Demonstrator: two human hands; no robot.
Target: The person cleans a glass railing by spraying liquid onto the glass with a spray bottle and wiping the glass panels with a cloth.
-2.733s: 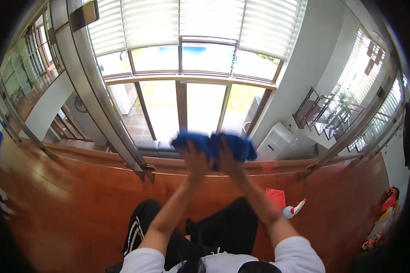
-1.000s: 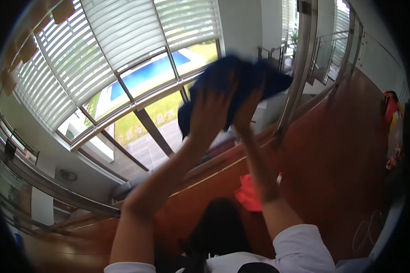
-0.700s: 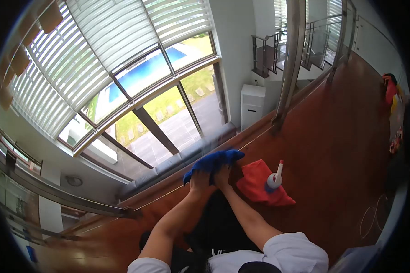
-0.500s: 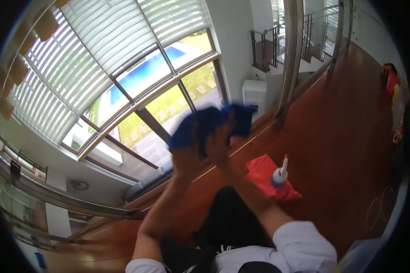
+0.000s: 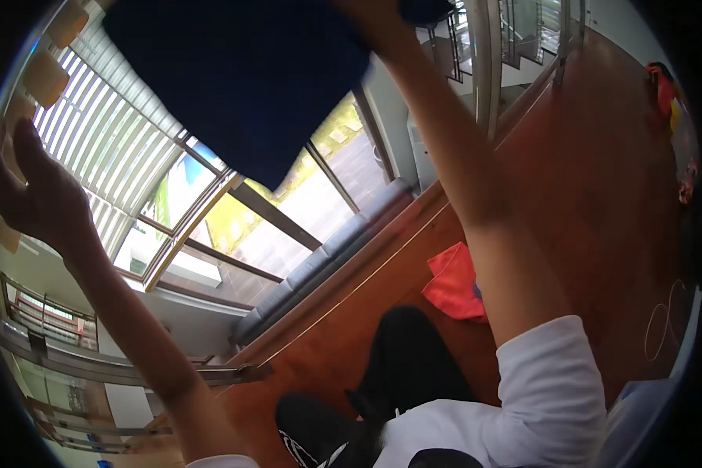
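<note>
Left arm [image 5: 136, 327] and right arm [image 5: 452, 164] of this person both raised and spread wide apart, left hand [image 5: 47, 199] open with the thumb away from the fingers, right hand [image 5: 378, 23] lifted high, its fingers not clearly visible.

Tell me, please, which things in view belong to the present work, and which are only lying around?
Seem to belong:
- dark blue cloth, raised in the right hand
- red cloth, on the floor near the knee; probably

Seem only lying around:
- thin looped cord, far right
- red and yellow bundle, farther back
</note>
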